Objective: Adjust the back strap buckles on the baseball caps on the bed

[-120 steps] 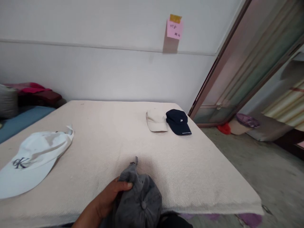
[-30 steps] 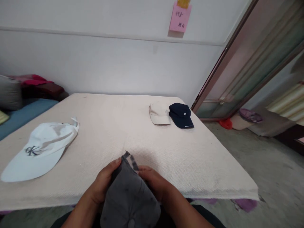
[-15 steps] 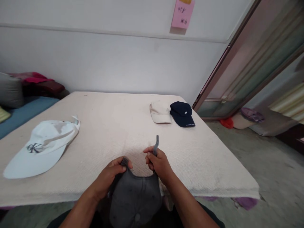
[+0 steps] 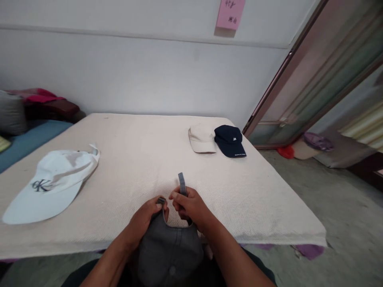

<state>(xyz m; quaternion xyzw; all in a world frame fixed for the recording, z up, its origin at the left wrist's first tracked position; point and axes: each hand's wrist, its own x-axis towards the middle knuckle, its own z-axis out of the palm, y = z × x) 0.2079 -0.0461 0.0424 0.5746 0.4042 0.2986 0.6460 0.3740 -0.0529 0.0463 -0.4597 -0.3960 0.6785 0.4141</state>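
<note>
A grey cap (image 4: 170, 247) lies at the near edge of the cream-covered bed (image 4: 143, 159), its back opening turned away from me. My left hand (image 4: 146, 217) pinches the left side of the opening, where a small buckle shows at my fingertips. My right hand (image 4: 188, 207) is closed on the cap's grey strap (image 4: 181, 183), whose free end sticks up above my fingers. The two hands are close together, almost touching.
A white cap (image 4: 50, 185) with a dark logo lies at the left. A beige cap (image 4: 202, 139) and a navy cap (image 4: 229, 141) sit side by side at the far right. Bedding (image 4: 36, 105) is piled far left. A pink note (image 4: 230, 16) hangs on the wall. Bare floor (image 4: 329, 199) and a sliding door are at the right.
My right hand has joined the left on the grey cap, pulled the strap free and upright, then moved it left toward the buckle side. The other caps have not moved.
</note>
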